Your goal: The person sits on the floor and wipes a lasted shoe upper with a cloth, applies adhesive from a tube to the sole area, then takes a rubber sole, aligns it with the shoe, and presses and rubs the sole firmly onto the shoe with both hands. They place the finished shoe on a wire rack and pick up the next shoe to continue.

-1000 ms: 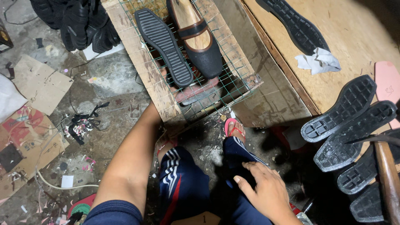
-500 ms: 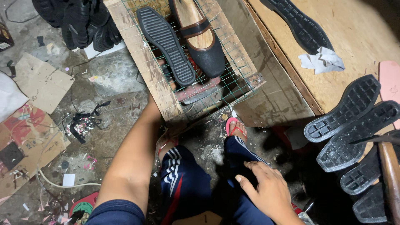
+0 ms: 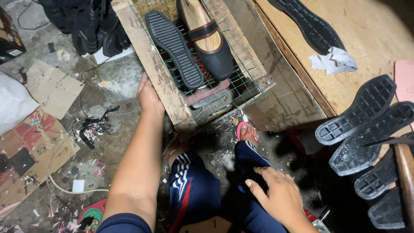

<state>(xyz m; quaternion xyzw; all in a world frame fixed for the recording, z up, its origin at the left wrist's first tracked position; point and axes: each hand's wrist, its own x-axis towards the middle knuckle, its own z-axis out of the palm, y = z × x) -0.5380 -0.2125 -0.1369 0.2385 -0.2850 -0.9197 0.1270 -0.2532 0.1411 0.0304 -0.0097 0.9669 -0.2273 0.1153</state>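
My left hand (image 3: 148,96) rests against the left side of a wooden box (image 3: 151,64) topped with green wire mesh. On the mesh lie a black ribbed sole (image 3: 174,48) and a black flat shoe (image 3: 211,41) with a tan lining. My right hand (image 3: 278,196) lies flat on my right knee, fingers spread, holding nothing. I wear dark blue track trousers (image 3: 194,194) and a pink sandal (image 3: 247,133).
Several black soles (image 3: 366,129) overhang the edge of a plywood table (image 3: 371,39) at the right, with another sole (image 3: 308,26) and a crumpled white cloth (image 3: 334,60) on it. Cardboard scraps (image 3: 51,88), a cable and a pile of black footwear (image 3: 86,21) litter the concrete floor at the left.
My left hand has come out from under the box and now sits against its left side. The right hand stays on my knee.
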